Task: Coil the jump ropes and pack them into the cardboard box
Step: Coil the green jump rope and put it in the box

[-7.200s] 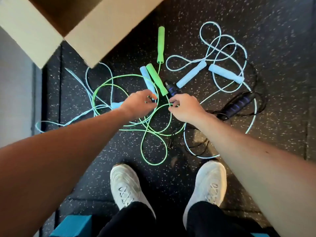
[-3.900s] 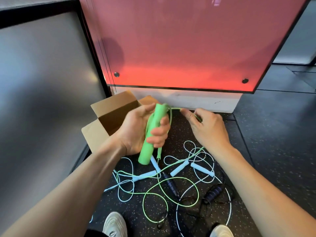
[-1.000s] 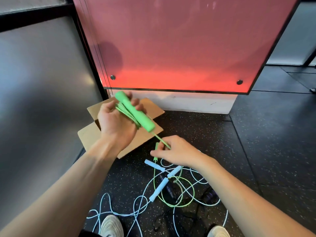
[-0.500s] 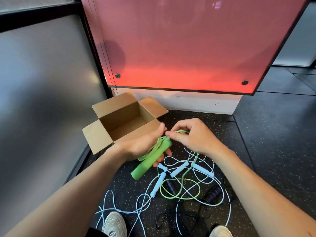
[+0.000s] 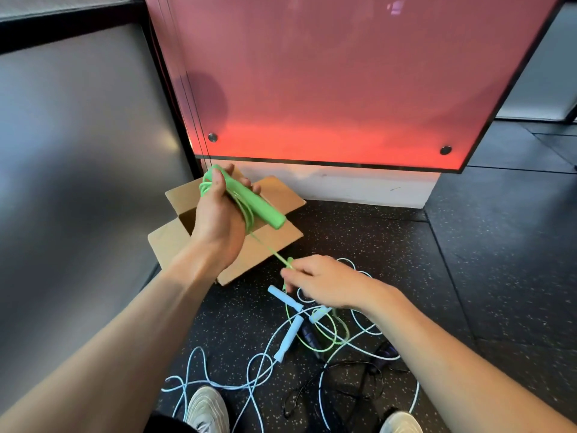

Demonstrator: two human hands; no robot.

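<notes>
My left hand (image 5: pixel 215 223) is raised over the open cardboard box (image 5: pixel 282 240) and grips a green jump rope handle (image 5: pixel 256 203) with green cord looped around it. The green cord (image 5: pixel 268 250) runs taut down to my right hand (image 5: pixel 324 281), which pinches it just above the floor. More of that cord lies in a loop (image 5: pixel 331 335) on the floor. Light blue jump rope handles (image 5: pixel 288 337) and their pale cord (image 5: pixel 218 384) are tangled there, along with a black rope (image 5: pixel 352 378) and its dark handle (image 5: pixel 309 334).
A red panel (image 5: pixel 327 89) with a white base stands behind the box. A grey wall (image 5: pixel 78 151) closes off the left. My two white shoes (image 5: pixel 203 407) stand at the bottom edge on the speckled black floor (image 5: pixel 484 260).
My left hand has lifted the green handle up over the box. My right hand has slid down the green cord toward the floor, drawing it taut.
</notes>
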